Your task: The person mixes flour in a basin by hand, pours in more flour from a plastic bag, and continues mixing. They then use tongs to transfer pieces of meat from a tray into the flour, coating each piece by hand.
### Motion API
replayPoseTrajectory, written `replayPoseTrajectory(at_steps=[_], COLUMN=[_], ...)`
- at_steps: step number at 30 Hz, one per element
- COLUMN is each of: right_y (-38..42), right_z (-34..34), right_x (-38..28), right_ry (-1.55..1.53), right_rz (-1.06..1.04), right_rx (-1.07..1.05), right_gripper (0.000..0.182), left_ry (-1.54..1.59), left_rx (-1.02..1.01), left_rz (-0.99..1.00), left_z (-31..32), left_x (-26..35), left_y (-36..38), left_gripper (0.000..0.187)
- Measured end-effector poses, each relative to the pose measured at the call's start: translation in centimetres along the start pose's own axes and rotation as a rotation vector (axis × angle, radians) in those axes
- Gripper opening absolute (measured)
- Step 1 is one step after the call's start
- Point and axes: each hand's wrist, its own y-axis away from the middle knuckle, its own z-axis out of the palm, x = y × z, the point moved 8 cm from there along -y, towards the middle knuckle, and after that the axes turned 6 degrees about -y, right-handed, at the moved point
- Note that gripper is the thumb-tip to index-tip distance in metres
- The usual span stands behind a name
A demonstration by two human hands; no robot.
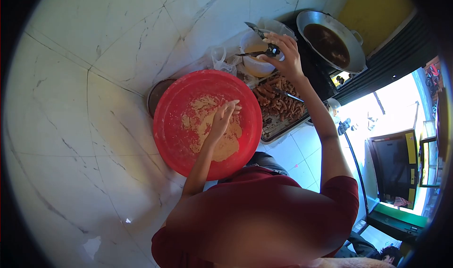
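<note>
Your right hand (285, 51) clamped black two-armed tongs (272, 50), tips apart, above the round white tub (260, 73) — best held steady; your left hand (224, 119), fingers loose, gripped nothing inside the round red plastic basin's (163, 126) right edge.

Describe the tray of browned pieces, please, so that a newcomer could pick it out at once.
Find the large red basin; just to its right in the view sits a tray. Browned, elongated pieces are heaped in it. Its straight edges set it apart from its round neighbours, the basin and the metal wok.
</note>
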Motion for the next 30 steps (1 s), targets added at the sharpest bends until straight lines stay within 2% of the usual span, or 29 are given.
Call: replayPoseTrajectory(at_steps=[1, 4, 5, 8, 9, 11, 12, 14, 17, 19, 21, 25, 27, 28, 30], right_y=[0.4, 3.2, 4.6, 7.7, 8.5, 9.9, 9.9, 9.7, 12.0, 13.6, 14.4, 15.1, 15.1, 15.1, 14.6], right_z=[0.1, 2.4, 3.6, 6.1, 6.5, 7.0, 6.9, 6.6, 8.2, 11.0, 12.7, 13.9, 14.1, 14.1, 14.6], right_x=[-1.2, -3.3, -3.3, -5.4, -5.8, -6.5, -6.5, -6.7, -1.7, 0.0, -1.1, -1.2, -0.9, -0.6, 0.2], right_ry=[0.007, -0.031, -0.046, -0.08, -0.09, -0.106, -0.151, -0.24, -0.658, -1.03, -1.452, -1.356, -1.254, -1.22, -1.151], right_rz=[-0.069, -0.214, -0.237, -0.367, -0.379, -0.401, -0.338, -0.209, 0.574, 0.86, 1.117, 1.058, 1.051, 1.075, 1.11], right_rx=[0.003, -0.04, -0.121, -0.288, -0.299, -0.321, -0.336, -0.362, -0.111, -0.12, -0.14, -0.291, -0.396, -0.361, -0.292], right_gripper=[0.038, 0.036, 0.037, 0.043, 0.043, 0.043, 0.045, 0.048, 0.046, 0.049, 0.051, 0.045, 0.039, 0.041, 0.046], left_ry=[-0.005, 0.501, 0.7, 0.951, 1.021, 0.956, 0.923, 0.824, 0.661, 0.521, 0.431, 0.419, 0.438, 0.447, 0.212], left_rx=[-0.031, -0.055, -0.056, -0.121, -0.053, 0.003, 0.03, 0.033, 0.034, 0.032, 0.025, 0.081, 0.11, 0.126, 0.362], left_rz=[-0.01, -0.1, -0.117, -0.155, -0.284, -0.38, -0.428, -0.329, -0.213, -0.097, -0.096, -0.12, -0.028, 0.019, -0.057], left_z=[0.6, 1.9, 2.2, 1.9, 2.1, 2.0, 2.1, 2.0, 2.3, 2.8, 2.9, 2.1, 1.4, 0.9, -1.6], left_x=[1.2, 2.2, 2.6, 3.1, 2.8, 0.6, 0.2, 0.6, 1.5, 3.5, 3.5, 3.3, 3.2, 3.2, -0.9], left_y=[-1.0, -4.6, -5.7, -8.2, -8.3, -9.2, -9.1, -8.7, -8.4, -7.5, -6.9, -5.5, -4.3, -3.6, -1.1], left_gripper=[0.057, 0.074, 0.08, 0.088, 0.091, 0.09, 0.09, 0.078, 0.061, 0.042, 0.042, 0.041, 0.047, 0.05, 0.055])
